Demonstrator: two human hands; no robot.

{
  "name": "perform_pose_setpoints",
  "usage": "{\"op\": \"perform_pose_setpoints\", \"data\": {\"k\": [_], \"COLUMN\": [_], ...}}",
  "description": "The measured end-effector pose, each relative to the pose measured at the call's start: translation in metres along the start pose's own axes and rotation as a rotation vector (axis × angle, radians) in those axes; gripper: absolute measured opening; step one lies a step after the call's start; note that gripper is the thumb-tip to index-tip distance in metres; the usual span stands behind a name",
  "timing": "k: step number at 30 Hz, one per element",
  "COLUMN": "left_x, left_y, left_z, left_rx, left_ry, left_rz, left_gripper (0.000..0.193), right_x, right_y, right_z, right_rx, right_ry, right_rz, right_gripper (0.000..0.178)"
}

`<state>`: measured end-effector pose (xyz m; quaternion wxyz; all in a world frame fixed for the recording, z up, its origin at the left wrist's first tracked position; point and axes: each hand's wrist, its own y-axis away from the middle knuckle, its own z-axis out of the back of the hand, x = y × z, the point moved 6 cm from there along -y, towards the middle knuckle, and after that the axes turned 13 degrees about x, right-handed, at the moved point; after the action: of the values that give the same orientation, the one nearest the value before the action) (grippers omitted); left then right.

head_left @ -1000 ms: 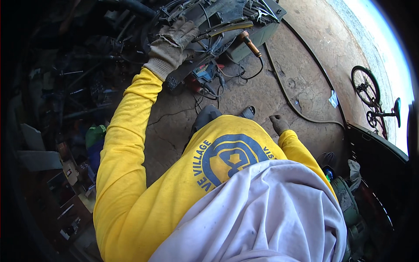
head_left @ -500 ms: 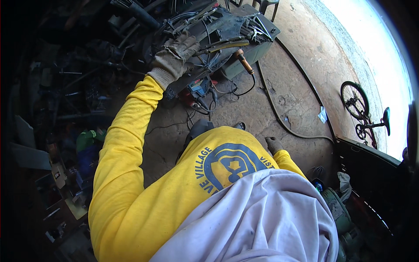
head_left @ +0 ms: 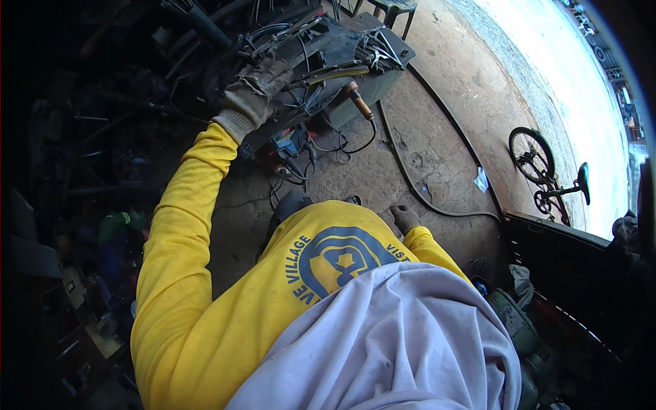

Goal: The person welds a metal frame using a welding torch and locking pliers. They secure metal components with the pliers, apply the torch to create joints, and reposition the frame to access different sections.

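Note:
My left hand (head_left: 256,92), in a worn grey work glove, lies on the edge of a cluttered metal bench (head_left: 321,51), its fingers stretched forward. Nothing shows clearly in its grasp. Close to its fingertips are long tools with yellowish handles (head_left: 335,76). A copper-coloured handle (head_left: 359,101) on a black cable hangs over the bench's near side. Below my left wrist sits a blue and red power tool (head_left: 288,143) with cords. My right hand (head_left: 405,219), also gloved, hangs low beside my body, away from any object; its fingers are too small and dark to read.
A thick hose (head_left: 420,195) curves over the concrete floor (head_left: 451,143). A bicycle (head_left: 540,167) stands at the right near bright ground. Dark clutter fills the left side. A green cylinder (head_left: 511,316) is close at lower right. A stool (head_left: 393,8) stands beyond the bench.
The view has swung slightly to the right, so bench, hose and bicycle sit farther left in the picture. My left hand stays on the bench; my right hand still hangs beside my body.

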<state>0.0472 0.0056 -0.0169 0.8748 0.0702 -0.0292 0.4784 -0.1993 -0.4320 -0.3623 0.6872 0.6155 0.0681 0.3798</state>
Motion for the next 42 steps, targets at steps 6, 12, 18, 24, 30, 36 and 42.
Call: {"op": "perform_pose_setpoints", "data": {"k": [6, 12, 18, 24, 30, 36, 42], "left_x": [-0.002, 0.004, -0.002, 0.0, -0.014, -0.079, -0.09], "left_y": [-0.004, 0.004, 0.003, 0.004, 0.005, -0.056, -0.082], "left_z": [0.007, -0.001, 0.01, 0.006, 0.044, 0.059, 0.034], "left_rx": [0.004, -0.014, -0.094, -0.152, -0.161, -0.331, -0.279], "left_ry": [0.04, 0.069, 0.103, 0.154, 0.102, 0.279, 0.355], "left_rz": [-0.046, -0.046, -0.124, -0.148, -0.041, 0.013, 0.255], "left_gripper": [0.083, 0.084, 0.082, 0.073, 0.071, 0.056, 0.038], "right_x": [-0.01, 0.01, 0.004, 0.114, 0.345, 0.447, 0.472], "right_y": [0.004, 0.014, -0.02, -0.01, 0.145, 0.204, 0.213], "right_z": [-0.004, -0.008, 0.006, 0.051, 0.103, 0.113, 0.109], "right_rx": [0.002, 0.042, -0.013, -0.194, -0.255, -0.438, -0.437], "right_ry": [-0.021, 0.054, 0.255, -0.243, -0.265, 0.551, 0.991], "right_rz": [-0.051, -0.097, 0.086, 0.279, 1.109, 1.2, 1.169], "right_gripper": [0.062, 0.062, 0.061, 0.043, 0.047, 0.032, 0.018]}}
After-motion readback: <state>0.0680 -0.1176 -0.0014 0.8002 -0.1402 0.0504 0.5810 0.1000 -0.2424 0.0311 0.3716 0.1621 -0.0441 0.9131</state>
